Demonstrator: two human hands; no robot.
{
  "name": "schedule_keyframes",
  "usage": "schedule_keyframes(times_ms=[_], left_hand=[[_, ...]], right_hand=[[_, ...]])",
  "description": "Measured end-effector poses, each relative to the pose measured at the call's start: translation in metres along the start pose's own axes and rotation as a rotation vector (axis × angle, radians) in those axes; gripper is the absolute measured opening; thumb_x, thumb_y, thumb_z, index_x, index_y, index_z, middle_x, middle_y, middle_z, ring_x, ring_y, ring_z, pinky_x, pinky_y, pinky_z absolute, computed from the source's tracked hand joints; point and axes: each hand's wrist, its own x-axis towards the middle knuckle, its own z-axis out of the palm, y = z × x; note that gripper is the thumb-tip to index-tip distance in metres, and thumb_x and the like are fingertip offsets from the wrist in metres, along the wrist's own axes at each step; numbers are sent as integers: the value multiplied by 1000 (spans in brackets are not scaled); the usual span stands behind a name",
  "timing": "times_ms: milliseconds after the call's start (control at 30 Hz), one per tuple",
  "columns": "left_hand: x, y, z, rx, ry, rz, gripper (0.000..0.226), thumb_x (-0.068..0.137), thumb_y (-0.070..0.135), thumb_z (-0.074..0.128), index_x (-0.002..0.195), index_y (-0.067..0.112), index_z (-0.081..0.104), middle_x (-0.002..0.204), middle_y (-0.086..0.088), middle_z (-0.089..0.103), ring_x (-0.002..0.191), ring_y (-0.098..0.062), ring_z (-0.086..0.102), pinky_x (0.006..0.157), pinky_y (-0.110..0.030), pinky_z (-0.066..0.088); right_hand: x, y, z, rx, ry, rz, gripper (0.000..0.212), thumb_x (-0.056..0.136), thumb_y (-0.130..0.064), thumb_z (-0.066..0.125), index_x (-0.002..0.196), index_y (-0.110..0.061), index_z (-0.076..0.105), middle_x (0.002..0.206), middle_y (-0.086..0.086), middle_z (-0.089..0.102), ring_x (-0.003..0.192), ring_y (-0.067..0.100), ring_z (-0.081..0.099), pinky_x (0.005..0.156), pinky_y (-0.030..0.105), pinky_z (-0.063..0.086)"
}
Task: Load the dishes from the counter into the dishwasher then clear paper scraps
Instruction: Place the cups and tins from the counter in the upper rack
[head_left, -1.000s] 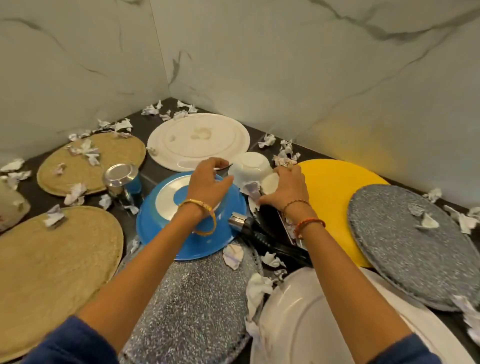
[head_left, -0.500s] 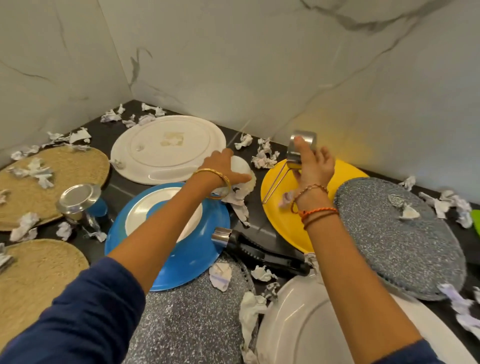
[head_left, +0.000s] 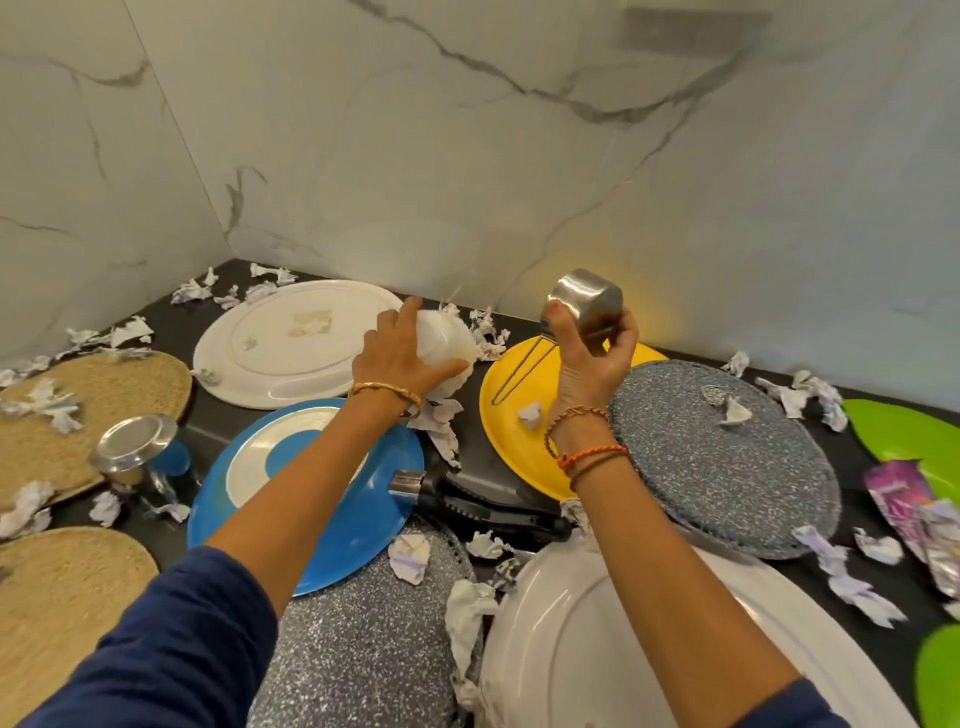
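My left hand (head_left: 400, 353) grips a small white bowl (head_left: 447, 343), tilted, lifted just above the counter between the white plate (head_left: 291, 343) and the yellow plate (head_left: 519, 415). My right hand (head_left: 592, 358) holds a small steel measuring cup (head_left: 587, 301) raised above the yellow plate, its wire handle hanging down. A blue plate (head_left: 322, 519) lies under my left forearm. A black-handled utensil (head_left: 478, 509) lies between the plates. Crumpled paper scraps (head_left: 441, 426) are scattered over the counter.
Grey speckled plates (head_left: 727, 467) (head_left: 363, 649), a large white plate (head_left: 597, 649), woven mats (head_left: 104, 395) (head_left: 62, 597), an upturned steel cup (head_left: 135, 447) at left, green plates (head_left: 909, 436) and a purple wrapper (head_left: 904, 493) at right. Marble walls close the corner behind.
Both hands have risen from the counter: the left lifted the white bowl, the right picked up the steel measuring cup and raised it higher. The view has shifted up and right.
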Motion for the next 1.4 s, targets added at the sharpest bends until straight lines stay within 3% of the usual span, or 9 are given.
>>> schedule_keyframes(times_ms=[167, 300, 400, 633, 767, 933, 1067, 1167, 1400], left_hand=[[-33, 29, -29, -548, 252, 65, 80, 71, 54, 69, 136, 20, 38, 125, -9, 49, 112, -27, 49, 87, -33, 43], [-64, 60, -50, -1367, -39, -223, 66, 65, 60, 56, 118, 22, 50, 103, -7, 58, 90, -24, 58, 56, -29, 56], [-87, 78, -62, -1577, -375, -279, 60, 68, 61, 49, 113, 22, 51, 93, -6, 60, 85, -22, 58, 54, -28, 54], [-134, 144, -47, -1413, -422, -79, 23, 90, 50, 38, 90, 34, 55, 88, 4, 59, 78, -16, 57, 62, -32, 48], [-180, 191, -30, -1326, -480, 55, 20, 91, 44, 45, 86, 29, 57, 79, 7, 60, 65, -8, 60, 57, -24, 51], [-243, 250, -8, -1327, -677, 121, 21, 90, 42, 46, 81, 27, 57, 80, 1, 60, 68, -13, 58, 57, -28, 52], [-321, 310, -1, -1353, -779, 241, 20, 88, 38, 53, 74, 25, 61, 75, 2, 61, 70, -15, 57, 52, -21, 51], [-391, 349, 11, -1359, -789, 408, 20, 71, 46, 64, 68, 27, 68, 72, 10, 66, 72, -11, 60, 66, -25, 51], [-560, 421, 58, -1284, -943, 527, 19, 75, 48, 62, 68, 31, 63, 60, 18, 64, 57, 2, 56, 59, -18, 43]], right_hand=[[-14, -32, -4, 167, -73, 31, 79, 49, -26, 80, 121, -14, 51, 106, 0, 58, 90, 10, 60, 76, 29, 55], [-24, -58, -16, 214, -118, 64, 63, 44, -41, 74, 103, -24, 59, 95, -3, 60, 80, 6, 59, 61, 23, 52], [-36, -84, -30, 150, -114, 29, 56, 42, -45, 71, 93, -25, 60, 95, 1, 60, 80, 10, 57, 55, 19, 48], [-55, -159, -101, -41, 141, -94, 16, 75, -17, 74, 82, -19, 59, 84, 4, 59, 68, 10, 53, 56, 21, 45], [-74, -200, -146, -210, 286, -325, 27, 70, -10, 78, 86, -13, 56, 77, -9, 51, 68, 3, 46, 61, 11, 43], [-114, -253, -216, -296, 397, -417, 67, 59, -13, 84, 120, -6, 58, 114, 8, 64, 96, 15, 60, 89, 37, 52], [-149, -314, -285, -157, 457, -425, 46, 69, -7, 77, 112, -9, 61, 99, 3, 66, 75, 9, 61, 69, 24, 53], [-176, -358, -350, -174, 477, -474, 28, 74, -10, 74, 99, -15, 62, 82, -3, 64, 64, 2, 59, 53, 16, 48], [-247, -437, -522, -340, 708, -444, 46, 77, -23, 72, 120, -14, 57, 101, 3, 64, 64, -1, 60, 52, 15, 47]])
